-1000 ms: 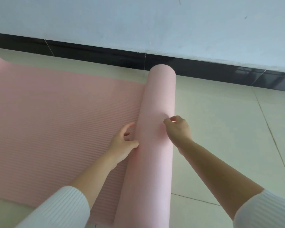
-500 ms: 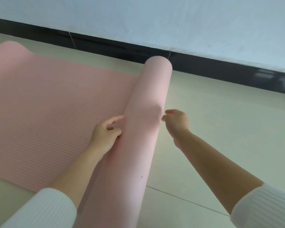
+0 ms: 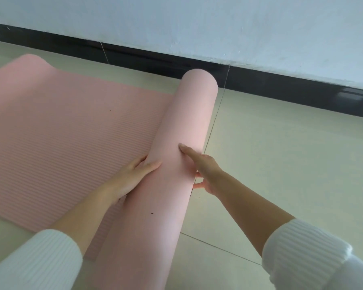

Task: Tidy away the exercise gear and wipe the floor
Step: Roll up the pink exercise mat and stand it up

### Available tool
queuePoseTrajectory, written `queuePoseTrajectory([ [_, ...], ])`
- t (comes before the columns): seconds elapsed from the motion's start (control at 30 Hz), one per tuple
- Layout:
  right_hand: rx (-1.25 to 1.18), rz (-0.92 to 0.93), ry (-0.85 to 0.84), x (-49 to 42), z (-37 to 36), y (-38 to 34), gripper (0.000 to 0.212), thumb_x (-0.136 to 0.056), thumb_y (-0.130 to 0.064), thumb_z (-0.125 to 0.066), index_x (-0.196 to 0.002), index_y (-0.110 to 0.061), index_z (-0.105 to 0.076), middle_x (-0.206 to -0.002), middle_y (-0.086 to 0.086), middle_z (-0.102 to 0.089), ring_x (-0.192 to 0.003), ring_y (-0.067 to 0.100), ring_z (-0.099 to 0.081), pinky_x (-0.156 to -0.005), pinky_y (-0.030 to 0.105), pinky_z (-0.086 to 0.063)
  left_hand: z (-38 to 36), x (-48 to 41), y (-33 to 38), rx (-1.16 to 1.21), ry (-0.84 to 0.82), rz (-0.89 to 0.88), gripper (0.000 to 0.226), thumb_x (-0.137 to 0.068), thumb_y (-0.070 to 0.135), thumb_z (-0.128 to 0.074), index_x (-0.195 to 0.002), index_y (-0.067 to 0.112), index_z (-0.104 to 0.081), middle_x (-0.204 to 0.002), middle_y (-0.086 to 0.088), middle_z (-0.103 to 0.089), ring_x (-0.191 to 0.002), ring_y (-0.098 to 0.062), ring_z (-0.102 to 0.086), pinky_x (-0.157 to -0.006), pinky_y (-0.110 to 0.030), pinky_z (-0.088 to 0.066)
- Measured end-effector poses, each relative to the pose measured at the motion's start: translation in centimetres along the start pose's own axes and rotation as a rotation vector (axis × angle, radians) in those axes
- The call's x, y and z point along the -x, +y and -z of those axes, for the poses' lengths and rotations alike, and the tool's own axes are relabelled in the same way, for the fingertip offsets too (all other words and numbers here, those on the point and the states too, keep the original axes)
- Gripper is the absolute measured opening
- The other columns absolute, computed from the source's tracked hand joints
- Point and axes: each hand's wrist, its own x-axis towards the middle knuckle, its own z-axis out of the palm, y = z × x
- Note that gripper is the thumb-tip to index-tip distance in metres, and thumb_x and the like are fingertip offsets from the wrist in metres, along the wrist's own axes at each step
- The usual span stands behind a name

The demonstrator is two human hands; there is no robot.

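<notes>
A pink mat (image 3: 67,132) lies on the pale tiled floor (image 3: 281,164), partly rolled: the flat ribbed part fills the left of the frame, and the roll (image 3: 176,164) runs from the bottom centre up to the upper middle, its far end near the black skirting (image 3: 281,88) under the white wall (image 3: 218,24).

The left hand (image 3: 132,176) is pressed against the roll's left side, where the roll meets the flat part, its fingers straight and together, thumb laid on the roll. It is flat, not clamped.

The right hand (image 3: 205,168) sits on the roll's right side at mid-frame. Its forefinger lies stretched over the top of the roll, and the thumb shows below at the roll's right edge, so the hand spans the roll rather than closing round it.

Both white ribbed sleeves (image 3: 302,254) are pushed up the forearms at the bottom corners.
</notes>
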Motion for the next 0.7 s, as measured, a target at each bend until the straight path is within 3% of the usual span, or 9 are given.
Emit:
queuePoseTrajectory([
  [0.17,-0.044,0.026,-0.069,1.2,3.7,0.3,0.065,-0.065,-0.058,-0.076,-0.118,-0.023,-0.061,-0.113,-0.001,-0.066,-0.100,0.021,-0.064,-0.082,0.043,-0.055,-2.7,1.0,2.3,0.016,-0.011,-0.040,0.036,-0.074,0.058,-0.068,-0.108,0.051,-0.056,-0.106,0.021,-0.067,-0.086,0.001,-0.068,-0.069,-0.021,-0.050],
  [0.43,0.036,0.009,0.022,4.7,15.7,2.0,0.053,-0.067,-0.060,-0.073,-0.109,-0.028,-0.066,-0.113,0.002,-0.066,-0.104,0.022,-0.064,-0.091,0.047,-0.052,-12.9,2.3,5.1,0.104,-0.203,-0.074,0.058,-0.077,0.046,-0.073,-0.130,0.045,-0.048,-0.102,0.019,-0.070,-0.085,0.004,-0.068,-0.057,-0.009,-0.049],
  [0.5,0.042,-0.009,0.067,6.4,19.6,2.9,0.055,-0.066,-0.061,-0.074,-0.109,-0.027,-0.067,-0.112,0.003,-0.066,-0.104,0.023,-0.064,-0.092,0.047,-0.052,-16.4,2.8,5.9,0.086,-0.275,-0.078,0.058,-0.078,0.045,-0.073,-0.129,0.045,-0.047,-0.101,0.023,-0.069,-0.084,0.007,-0.067,-0.058,-0.009,-0.049],
  [0.6,0.030,-0.026,0.138,8.9,25.3,4.7,0.056,-0.065,-0.060,-0.074,-0.109,-0.026,-0.067,-0.112,0.004,-0.066,-0.104,0.024,-0.063,-0.092,0.048,-0.051,-21.4,3.3,7.4,0.022,-0.397,-0.085,0.064,-0.076,0.048,-0.073,-0.133,0.045,-0.044,-0.109,0.022,-0.067,-0.091,0.006,-0.066,-0.072,-0.016,-0.048],
  [0.7,0.000,-0.042,0.213,11.7,30.5,6.6,0.056,-0.065,-0.059,-0.075,-0.110,-0.025,-0.067,-0.113,0.004,-0.065,-0.105,0.025,-0.062,-0.093,0.048,-0.051,-26.3,3.7,8.6,-0.045,-0.542,-0.070,0.069,-0.076,0.048,-0.073,-0.136,0.048,-0.039,-0.114,0.019,-0.067,-0.101,-0.003,-0.066,-0.093,-0.031,-0.050],
])
